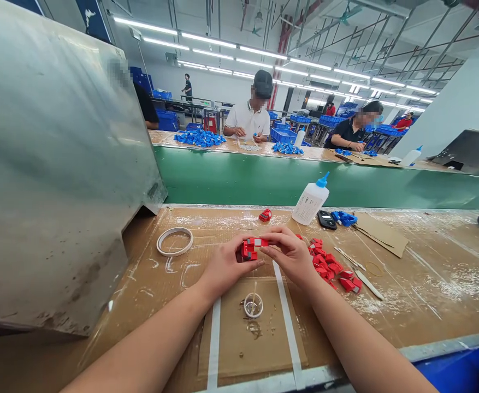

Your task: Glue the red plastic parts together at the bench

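Note:
Just beyond a taped cardboard sheet [239, 349], my two hands meet around small red plastic parts. My left hand [226, 266] is closed on a red part [249, 250] with dark and grey areas. The fingers of my right hand [291, 256] pinch a red piece with a pale face [259, 242], touching or very near the first. Below the hands, a small round cup [253, 305] with a thin stick in it stands on the sheet. A pile of red parts [325, 262] lies right of my right hand, and a single red part [265, 215] lies farther back.
A tape roll [175, 242] lies at left, beside a large metal housing [59, 164]. Behind the pile are a white bottle [311, 202], a black device [326, 219] and blue parts [344, 218]. Swabs and a flat white tool [369, 285] lie right. People work beyond the green belt [243, 177].

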The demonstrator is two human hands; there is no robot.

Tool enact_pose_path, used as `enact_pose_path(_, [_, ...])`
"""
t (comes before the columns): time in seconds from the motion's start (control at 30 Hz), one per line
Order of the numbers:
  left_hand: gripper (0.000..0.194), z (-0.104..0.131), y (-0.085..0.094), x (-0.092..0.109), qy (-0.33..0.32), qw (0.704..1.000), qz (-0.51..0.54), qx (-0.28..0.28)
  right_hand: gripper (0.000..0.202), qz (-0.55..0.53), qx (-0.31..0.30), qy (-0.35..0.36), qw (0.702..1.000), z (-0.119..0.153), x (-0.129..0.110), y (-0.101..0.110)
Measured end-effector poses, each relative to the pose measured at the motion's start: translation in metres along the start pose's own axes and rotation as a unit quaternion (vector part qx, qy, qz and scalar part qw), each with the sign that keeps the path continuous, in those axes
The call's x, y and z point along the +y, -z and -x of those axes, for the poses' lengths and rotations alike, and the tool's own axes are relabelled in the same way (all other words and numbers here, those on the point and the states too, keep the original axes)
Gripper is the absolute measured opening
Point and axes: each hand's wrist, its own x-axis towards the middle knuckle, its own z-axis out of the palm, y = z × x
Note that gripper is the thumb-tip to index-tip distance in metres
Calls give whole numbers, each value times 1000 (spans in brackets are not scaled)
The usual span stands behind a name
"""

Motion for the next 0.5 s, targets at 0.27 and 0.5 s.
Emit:
enact_pose_path(0.27, [44,1,1,0,-4,999,-32,-5,22,32,-41,13,999,2,0,-6])
enact_pose_path(0.5, [41,1,0,0,1,999,-48,1,23,41,-36,20,998,2,0,-7])
